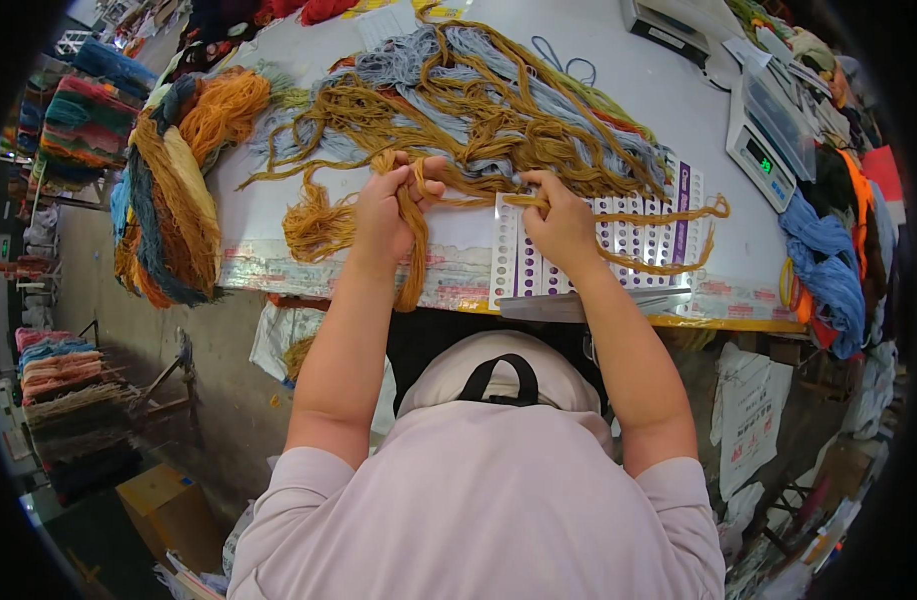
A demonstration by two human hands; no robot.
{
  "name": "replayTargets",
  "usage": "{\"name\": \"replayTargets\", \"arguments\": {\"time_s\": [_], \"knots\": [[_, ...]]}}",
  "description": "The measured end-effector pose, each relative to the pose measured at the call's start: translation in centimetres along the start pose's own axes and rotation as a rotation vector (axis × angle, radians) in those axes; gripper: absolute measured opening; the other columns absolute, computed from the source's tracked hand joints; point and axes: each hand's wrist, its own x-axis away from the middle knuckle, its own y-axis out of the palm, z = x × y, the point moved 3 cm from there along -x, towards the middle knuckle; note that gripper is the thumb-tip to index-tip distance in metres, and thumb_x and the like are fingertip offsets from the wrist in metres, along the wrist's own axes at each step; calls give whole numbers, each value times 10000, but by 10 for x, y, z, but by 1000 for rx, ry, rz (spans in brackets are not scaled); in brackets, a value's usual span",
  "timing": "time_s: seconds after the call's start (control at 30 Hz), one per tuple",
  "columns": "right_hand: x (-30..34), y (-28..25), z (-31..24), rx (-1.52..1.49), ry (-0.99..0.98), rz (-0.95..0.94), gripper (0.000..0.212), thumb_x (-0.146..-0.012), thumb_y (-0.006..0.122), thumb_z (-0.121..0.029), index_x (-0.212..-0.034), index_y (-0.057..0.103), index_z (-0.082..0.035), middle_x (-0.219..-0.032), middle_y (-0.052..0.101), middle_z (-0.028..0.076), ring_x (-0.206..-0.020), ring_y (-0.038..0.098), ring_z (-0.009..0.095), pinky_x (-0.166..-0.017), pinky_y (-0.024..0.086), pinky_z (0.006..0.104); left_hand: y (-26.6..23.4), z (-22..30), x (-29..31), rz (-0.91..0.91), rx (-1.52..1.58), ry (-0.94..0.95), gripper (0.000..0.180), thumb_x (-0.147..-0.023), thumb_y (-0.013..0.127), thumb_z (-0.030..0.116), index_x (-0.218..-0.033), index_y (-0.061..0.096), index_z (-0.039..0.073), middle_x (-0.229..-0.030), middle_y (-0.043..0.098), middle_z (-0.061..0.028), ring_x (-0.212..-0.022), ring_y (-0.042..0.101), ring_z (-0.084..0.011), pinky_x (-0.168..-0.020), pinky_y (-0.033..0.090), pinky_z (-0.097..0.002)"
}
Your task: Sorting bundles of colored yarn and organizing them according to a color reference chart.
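My left hand (389,205) is closed around a bundle of mustard-yellow yarn strands (411,250) that hangs down over the table's front edge. My right hand (559,225) pinches a few strands of the same yarn (669,215) and presses them onto a white card with rows of purple and white dots (629,240). Both hands sit at the near side of a big tangled heap of mustard and grey yarn (479,100) spread over the white table (639,90).
A thick hank of orange, blue and tan yarn (169,200) hangs off the table's left end. Two digital scales (769,140) stand at the right, beside blue fabric (829,270). Scissors (569,65) lie behind the heap. Racks of coloured yarn (69,400) stand at the left.
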Motion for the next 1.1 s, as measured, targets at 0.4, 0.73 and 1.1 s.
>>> {"name": "replayTargets", "arguments": {"time_s": [0.4,0.73,1.1], "knots": [[-3,-5,-7,-185,25,84,250,-773,607,-110,-1021,625,-138,-763,594,75,-670,603,266,-604,474,365,57,-47,2,-256,-952,41,82,-848,597,47,-896,583,-18,-772,615,-52,-628,570,-115,-562,467,-269],[-11,-1,-4,12,145,-92,140,-721,644,-100,-840,582,-61,-805,572,49,-708,584,219,-636,455,320,-1,25,14,82,-274,116,82,-907,564,125,-904,482,129,-680,492,17,-482,386,-61,-449,312,-205],[-14,12,31,-740,255,-84,91,-857,498,-56,-924,482,3,-727,563,33,-650,522,99,-627,423,247,-54,24,5,239,-546,-56,118,-909,564,138,-863,456,152,-655,481,25,-405,317,-39,-354,208,-196]]}}
